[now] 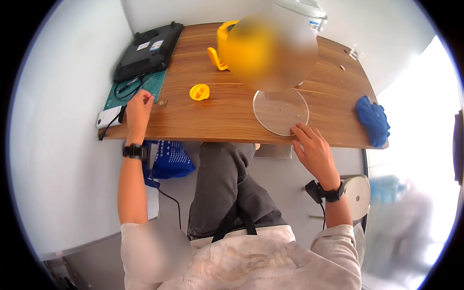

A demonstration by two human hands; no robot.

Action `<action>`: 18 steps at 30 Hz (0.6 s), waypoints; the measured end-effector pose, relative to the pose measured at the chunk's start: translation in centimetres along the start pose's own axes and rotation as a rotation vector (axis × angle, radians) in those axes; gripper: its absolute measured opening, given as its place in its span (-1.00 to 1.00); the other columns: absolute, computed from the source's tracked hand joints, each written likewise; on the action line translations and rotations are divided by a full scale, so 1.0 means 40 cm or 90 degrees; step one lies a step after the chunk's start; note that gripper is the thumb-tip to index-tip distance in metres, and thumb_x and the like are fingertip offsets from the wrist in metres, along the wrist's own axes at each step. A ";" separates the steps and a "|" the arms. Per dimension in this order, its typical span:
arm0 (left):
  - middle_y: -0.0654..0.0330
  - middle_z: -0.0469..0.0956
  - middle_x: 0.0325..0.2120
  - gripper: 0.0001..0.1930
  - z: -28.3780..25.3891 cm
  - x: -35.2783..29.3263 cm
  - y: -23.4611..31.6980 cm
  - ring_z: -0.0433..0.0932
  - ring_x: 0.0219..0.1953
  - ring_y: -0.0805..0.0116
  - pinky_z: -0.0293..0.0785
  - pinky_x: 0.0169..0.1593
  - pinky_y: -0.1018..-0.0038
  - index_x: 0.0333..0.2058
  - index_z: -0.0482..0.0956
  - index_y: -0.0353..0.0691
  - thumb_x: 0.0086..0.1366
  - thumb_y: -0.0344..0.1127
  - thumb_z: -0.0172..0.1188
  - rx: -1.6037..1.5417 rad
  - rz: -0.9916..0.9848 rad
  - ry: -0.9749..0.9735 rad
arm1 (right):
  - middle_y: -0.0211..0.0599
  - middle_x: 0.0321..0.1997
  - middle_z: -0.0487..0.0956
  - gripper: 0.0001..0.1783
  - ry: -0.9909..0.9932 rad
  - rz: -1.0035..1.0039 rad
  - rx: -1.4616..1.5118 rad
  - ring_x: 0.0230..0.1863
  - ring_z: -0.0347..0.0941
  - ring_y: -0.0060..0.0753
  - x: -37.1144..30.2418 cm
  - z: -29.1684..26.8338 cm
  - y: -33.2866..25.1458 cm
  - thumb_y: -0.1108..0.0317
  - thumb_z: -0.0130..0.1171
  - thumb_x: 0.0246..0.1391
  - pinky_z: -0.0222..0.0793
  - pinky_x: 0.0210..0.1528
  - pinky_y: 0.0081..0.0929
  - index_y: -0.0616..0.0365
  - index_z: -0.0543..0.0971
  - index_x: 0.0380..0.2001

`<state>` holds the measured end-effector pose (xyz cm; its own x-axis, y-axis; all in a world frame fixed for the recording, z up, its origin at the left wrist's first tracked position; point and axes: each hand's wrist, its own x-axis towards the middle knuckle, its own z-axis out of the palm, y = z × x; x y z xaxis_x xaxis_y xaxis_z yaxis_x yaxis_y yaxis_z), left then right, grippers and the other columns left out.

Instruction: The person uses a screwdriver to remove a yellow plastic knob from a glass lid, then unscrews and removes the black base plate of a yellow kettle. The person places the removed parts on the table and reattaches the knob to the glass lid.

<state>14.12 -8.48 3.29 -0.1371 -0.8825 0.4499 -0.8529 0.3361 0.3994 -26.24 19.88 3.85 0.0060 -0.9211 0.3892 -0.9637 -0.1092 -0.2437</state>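
My left hand point(140, 110) is at the table's left front, by the edge of a green cutting mat point(153, 89). Its fingers are curled together, and whatever is in them is too small to make out. Tiny bits point(163, 103) lie just right of those fingertips. My right hand point(315, 151) is at the front edge, fingers stretched and apart, fingertips on the rim of a clear round disc point(270, 108) with a pale edge. A few small specks show on or through the disc. Between the hands sits a small round yellow cap-like piece point(199, 92) with a raised middle.
A black device point(150, 50) with cables lies at the back left, a white box-shaped device point(110, 117) nearer. Behind the disc stands a yellow object point(222, 43), partly blurred out. A clear container point(307, 9) is at the back, a blue cloth point(373, 121) at the right edge.
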 end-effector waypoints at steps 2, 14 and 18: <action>0.14 0.67 -0.43 -0.86 -0.008 -0.011 0.077 0.62 -0.40 0.33 0.52 -0.28 0.46 -0.29 0.64 -0.25 0.27 -0.31 0.30 -0.127 0.006 -0.038 | -0.21 0.04 0.55 -0.66 -0.002 0.010 0.011 -0.06 0.50 -0.11 -0.003 0.002 0.010 0.44 0.25 0.05 0.49 -0.03 -0.21 0.16 0.55 -0.06; 0.16 0.69 -0.38 -0.76 0.110 -0.201 0.512 0.58 -0.31 0.55 0.46 -0.21 0.59 -0.18 0.51 -0.28 0.26 -0.34 0.34 -0.575 0.019 -0.452 | -0.22 -0.22 0.63 -0.78 0.049 0.147 0.298 -0.32 0.59 -0.15 0.051 0.000 -0.067 0.40 0.22 0.14 0.49 -0.28 -0.32 0.10 0.59 -0.12; 0.17 0.69 -0.39 -0.74 0.157 -0.217 0.546 0.58 -0.33 0.57 0.43 -0.26 0.61 -0.21 0.44 -0.26 0.25 -0.36 0.34 -0.653 0.024 -0.484 | -0.24 -0.37 0.63 -0.82 0.067 0.086 0.364 -0.41 0.58 -0.21 0.084 0.066 -0.073 0.38 0.25 0.15 0.48 -0.34 -0.37 0.14 0.59 -0.18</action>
<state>-6.49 4.44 3.08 -0.6950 -0.7178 0.0422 -0.1102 0.1643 0.9802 -22.69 16.13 3.53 -0.1603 -0.9023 0.4001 -0.6573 -0.2048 -0.7252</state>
